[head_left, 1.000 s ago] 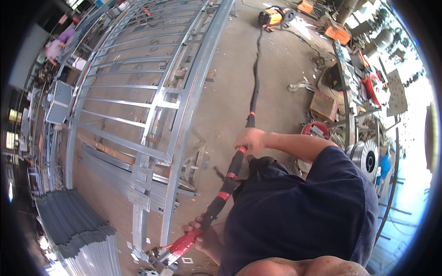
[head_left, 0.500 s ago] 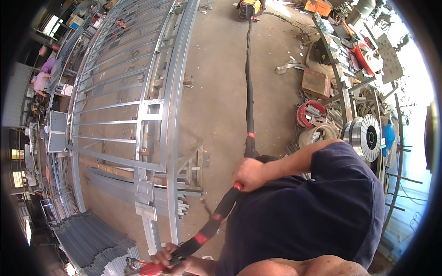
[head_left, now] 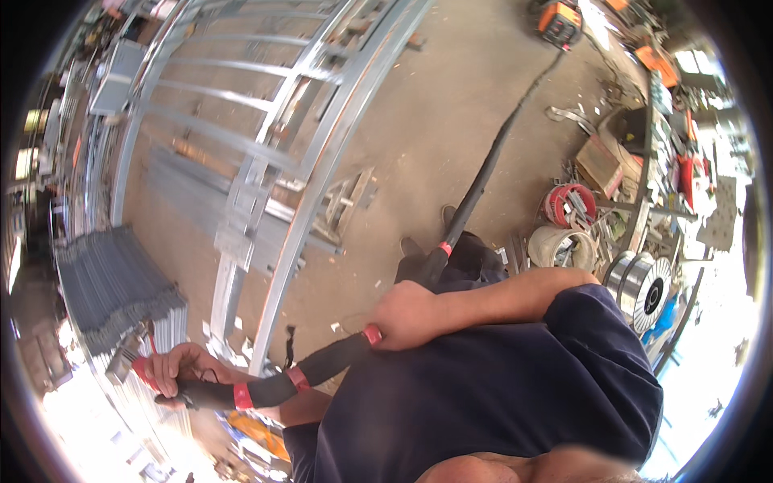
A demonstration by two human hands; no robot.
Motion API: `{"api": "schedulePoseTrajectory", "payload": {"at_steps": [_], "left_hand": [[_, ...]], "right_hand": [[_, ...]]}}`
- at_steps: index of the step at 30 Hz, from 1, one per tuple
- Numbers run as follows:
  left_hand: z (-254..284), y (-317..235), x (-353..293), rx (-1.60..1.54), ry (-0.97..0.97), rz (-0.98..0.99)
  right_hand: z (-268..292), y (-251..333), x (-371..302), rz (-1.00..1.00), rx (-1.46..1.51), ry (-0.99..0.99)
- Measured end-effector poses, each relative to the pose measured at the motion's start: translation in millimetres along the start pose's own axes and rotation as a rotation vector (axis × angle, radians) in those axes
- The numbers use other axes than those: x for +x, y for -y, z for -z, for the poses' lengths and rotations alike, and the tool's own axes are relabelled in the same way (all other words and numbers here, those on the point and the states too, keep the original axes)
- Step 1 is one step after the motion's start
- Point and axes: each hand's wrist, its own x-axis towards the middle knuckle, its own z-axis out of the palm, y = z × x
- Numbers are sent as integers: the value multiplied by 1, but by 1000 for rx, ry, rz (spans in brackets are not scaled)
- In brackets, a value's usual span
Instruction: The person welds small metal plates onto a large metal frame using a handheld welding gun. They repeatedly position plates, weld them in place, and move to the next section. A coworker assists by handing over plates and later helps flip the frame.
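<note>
A thick black cable, banded with red tape, runs from the far right of the floor back to my body. My right hand is wrapped around it in front of my belly. Lower left, my left hand closes around the red and black welding torch at the cable's end. The torch's tip is small and hard to make out. Just beyond it lies a stack of grey corrugated metal strips.
A silver metal frame with bars spans the left side. An orange and black machine stands at the far right. Nearer are a red bucket, a pale bucket, a cardboard box and a wire spool.
My view has turned, so the frame and machine sit differently. My left hand has come up and farther left with the torch; my right hand keeps its grip on the cable.
</note>
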Motion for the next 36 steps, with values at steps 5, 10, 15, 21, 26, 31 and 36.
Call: {"api": "schedulePoseTrajectory", "payload": {"at_steps": [5,10,15,21,26,31,36], "left_hand": [[19,-44,-30,88,-161,156],[62,-32,-79,246,-289,208],[84,12,-106,243,-400,264],[63,112,-97,520,-259,472],[6,274,-85,702,157,710],[-79,440,-81,877,839,821],[-152,583,-143,629,1054,1140]], "right_hand": [[-30,-27,31,-16,97,-167],[-56,-75,54,-2,59,-205],[-66,-112,50,-27,45,-239],[-13,-105,11,189,426,-304],[68,-89,-70,55,499,-518],[85,-158,-162,297,622,-1185],[122,-173,-314,227,839,-1727]]}}
